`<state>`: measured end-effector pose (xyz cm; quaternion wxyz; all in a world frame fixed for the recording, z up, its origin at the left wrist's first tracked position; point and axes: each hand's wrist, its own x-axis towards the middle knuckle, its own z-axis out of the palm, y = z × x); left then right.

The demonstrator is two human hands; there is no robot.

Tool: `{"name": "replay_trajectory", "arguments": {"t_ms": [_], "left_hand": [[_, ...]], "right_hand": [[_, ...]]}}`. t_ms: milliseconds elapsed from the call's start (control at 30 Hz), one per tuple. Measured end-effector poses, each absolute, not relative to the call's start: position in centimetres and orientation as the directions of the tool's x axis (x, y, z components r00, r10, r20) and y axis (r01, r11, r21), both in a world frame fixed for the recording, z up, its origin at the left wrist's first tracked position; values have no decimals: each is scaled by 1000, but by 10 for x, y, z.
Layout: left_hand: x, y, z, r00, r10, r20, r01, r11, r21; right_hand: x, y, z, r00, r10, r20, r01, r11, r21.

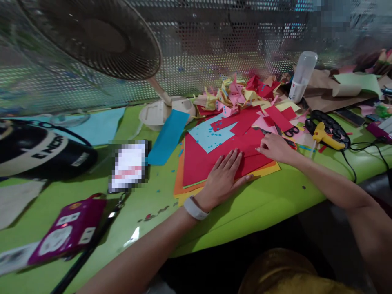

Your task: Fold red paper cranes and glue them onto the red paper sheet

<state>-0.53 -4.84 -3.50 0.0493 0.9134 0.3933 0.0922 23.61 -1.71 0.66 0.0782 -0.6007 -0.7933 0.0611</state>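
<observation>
My left hand (225, 175) lies flat on a sheet of red paper (199, 163), its fingers stretched out and a white band on the wrist. My right hand (277, 148) is closed, with its fingertips down on the red paper near its right side. What those fingers hold, if anything, is hidden. A line like an edge or fold runs across the red sheet between both hands. Orange and yellow sheets (179, 179) show beneath it. On top lie a light blue piece of paper (211, 136) with small blue bits and some cut red pieces (245, 122).
Crumpled paper scraps (235, 94) and a clear bottle (303, 77) stand behind. Scissors (291, 131), a yellow glue gun (329, 138) and cables are on the right. A fan (101, 36), blue paper strip (169, 136), black bag (45, 151) and purple device (69, 230) are left.
</observation>
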Motion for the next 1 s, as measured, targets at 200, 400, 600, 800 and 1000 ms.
{"name": "replay_trajectory", "arguments": {"t_ms": [200, 400, 600, 800, 1000], "left_hand": [[-7, -48, -34, 685, 716, 135, 703, -698, 137], [-11, -45, -41, 698, 700, 154, 690, -714, 119], [-14, -44, -44, 704, 690, 167, 687, -721, 85], [-13, -45, -43, 696, 699, 163, 696, -713, 83], [-11, -46, -41, 686, 713, 144, 705, -700, 110]], "right_hand": [[227, -32, 12, -231, 953, 197, 958, 258, -124], [193, -52, -14, -568, 800, 194, 795, 594, -123], [188, -55, -30, -543, 830, 125, 824, 556, -108], [189, -55, -27, -551, 828, 102, 814, 560, -154], [195, -55, -30, -570, 815, 103, 798, 579, -165]]}}
